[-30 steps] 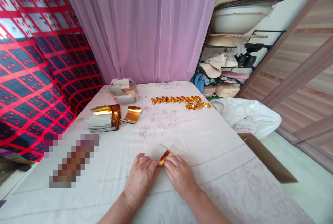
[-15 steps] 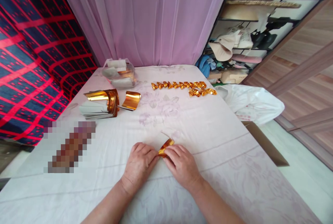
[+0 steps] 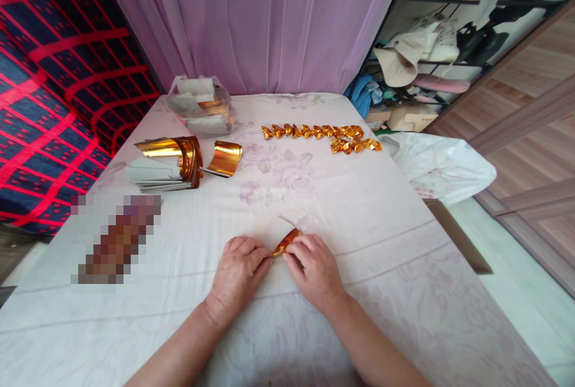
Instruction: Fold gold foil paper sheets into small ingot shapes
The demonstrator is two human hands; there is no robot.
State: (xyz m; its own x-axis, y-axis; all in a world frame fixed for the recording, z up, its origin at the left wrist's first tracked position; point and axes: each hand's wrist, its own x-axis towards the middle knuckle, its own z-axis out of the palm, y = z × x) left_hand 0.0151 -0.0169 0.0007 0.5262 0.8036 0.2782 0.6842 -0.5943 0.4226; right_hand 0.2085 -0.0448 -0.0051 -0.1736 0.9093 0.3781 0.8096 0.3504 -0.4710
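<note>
Gold paper (image 3: 286, 242) showing narrower, held between left hand (image 3: 239, 274) and right hand (image 3: 317, 270)

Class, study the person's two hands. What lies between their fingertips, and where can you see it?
In the head view, a curled gold-and-whitish sheet lies between the left hand and right hand, touching both.

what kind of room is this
Most likely a room in a home: a purple curtain hangs at the back, a rack holds white shoes and a cap, and floral cloth covers the work surface.
</note>
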